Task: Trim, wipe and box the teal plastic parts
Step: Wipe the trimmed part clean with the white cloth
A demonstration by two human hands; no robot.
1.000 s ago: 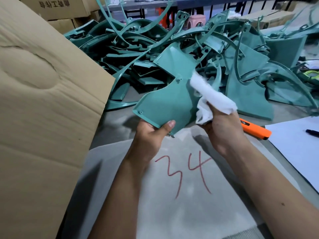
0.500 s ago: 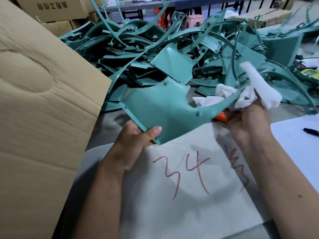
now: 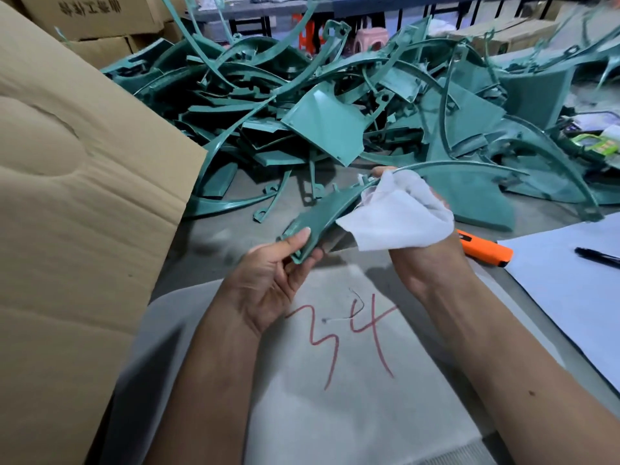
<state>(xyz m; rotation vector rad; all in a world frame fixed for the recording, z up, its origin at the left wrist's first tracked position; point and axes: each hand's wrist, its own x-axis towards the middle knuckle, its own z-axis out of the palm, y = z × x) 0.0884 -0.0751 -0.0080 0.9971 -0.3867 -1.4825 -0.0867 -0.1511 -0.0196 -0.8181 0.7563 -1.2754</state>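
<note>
At the far left a big cardboard box (image 3: pixel 77 203) stood with its flap leaning toward the worker — close enough, I judge, that a finished piece could be dropped in without reaching. Beside it, on the table (image 3: pixel 208 260), lay a pale sheet (image 3: pixel 335 397) marked "34" in red, which served as the working spot under the hands.

The left hand (image 3: pixel 268 280) pinched the near end of a curved teal part (image 3: pixel 318 213), thumb on top and fingers curled beneath the edge. It was held up off the table and turned nearly edge-on, probably so that the long face was open to wiping along its length. The part ran up and to the right, where its far end disappeared into a white cloth (image 3: pixel 396 216).

The right hand (image 3: pixel 419 229) had the cloth bunched round its fingers and closed over the part's far end; the fingers themselves were mostly hidden by the cloth. So the step in hand looked like wiping, with boxing not yet done for this piece.

Behind both hands a pile of teal parts (image 3: pixel 335 112) covered the back of the table, awaiting their turn. Just right of the right wrist lay an orange cutter (image 3: pixel 486 250) — set within easy reach for trimming — touching the edge of a white paper (image 3: pixel 570 290) with a black pen (image 3: pixel 597 256) on it.
</note>
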